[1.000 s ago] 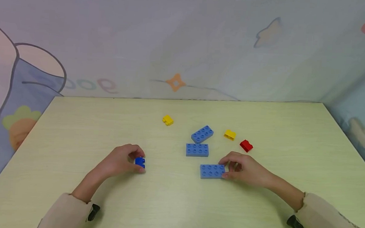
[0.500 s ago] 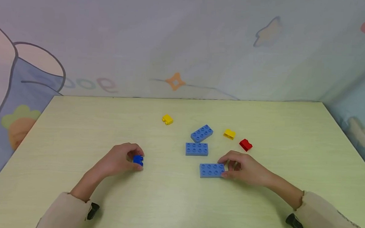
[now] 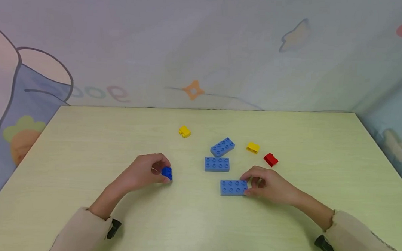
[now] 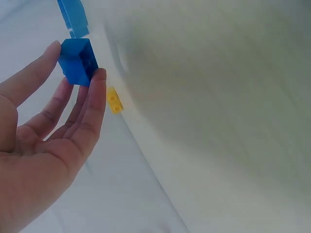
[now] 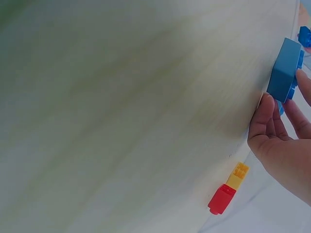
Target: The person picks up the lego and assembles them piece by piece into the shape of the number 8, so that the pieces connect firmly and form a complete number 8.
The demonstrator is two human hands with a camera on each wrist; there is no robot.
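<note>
Left hand (image 3: pixel 145 173) pinches the small dark-blue brick (image 3: pixel 166 173), left of the eight-stud light-blue brick (image 3: pixel 233 188), whose right end the right hand (image 3: pixel 270 184) grips. Caution: fingertip-only contact may let the former twist or drop; one-ended gripping may let the latter pivot

Long blue brick (image 3: pixel 232 188), head view: corner at four o'clock partly hidden by right hand (image 3: pixel 265 185). Marking (image 3: pixel 384 241) on right sleeve (image 3: pixel 354 232), head view, four o'clock: too small to read.
</note>
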